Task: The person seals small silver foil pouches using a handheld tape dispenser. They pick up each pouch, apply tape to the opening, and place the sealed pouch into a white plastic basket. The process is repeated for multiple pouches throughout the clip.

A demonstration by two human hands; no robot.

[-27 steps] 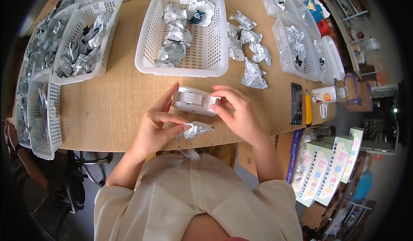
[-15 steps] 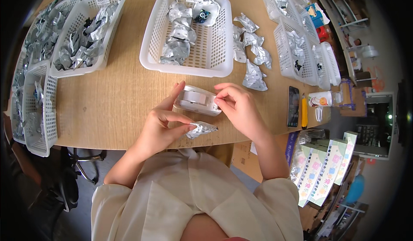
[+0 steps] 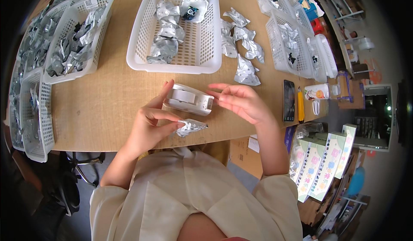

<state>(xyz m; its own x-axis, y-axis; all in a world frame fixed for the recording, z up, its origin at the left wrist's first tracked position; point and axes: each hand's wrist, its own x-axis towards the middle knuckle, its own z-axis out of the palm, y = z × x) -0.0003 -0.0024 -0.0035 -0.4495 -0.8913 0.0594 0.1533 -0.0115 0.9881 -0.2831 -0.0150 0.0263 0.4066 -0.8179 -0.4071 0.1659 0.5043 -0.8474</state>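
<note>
My left hand pinches a small crumpled silver foil packet between thumb and fingers, close to the table's front edge. Its index finger stretches up to the left end of a white tape dispenser, which lies on the table and carries a roll of tape. Just past the dispenser's right end is my right hand, its fingers stretched out and apart. Whether any clear tape clings to those fingertips cannot be made out. Beyond the dispenser stands a white basket with several foil packets and a small dark figure on foil.
Loose foil packets lie right of the basket. More baskets of foil stand on the left and right. A phone, a yellow cutter-like tool and a patterned cup sit near the right edge. Printed boxes stand below.
My right hand has drawn back a little from the dispenser's end, and its fingers have spread. My left hand keeps the foil packet. The whole view has shifted slightly.
</note>
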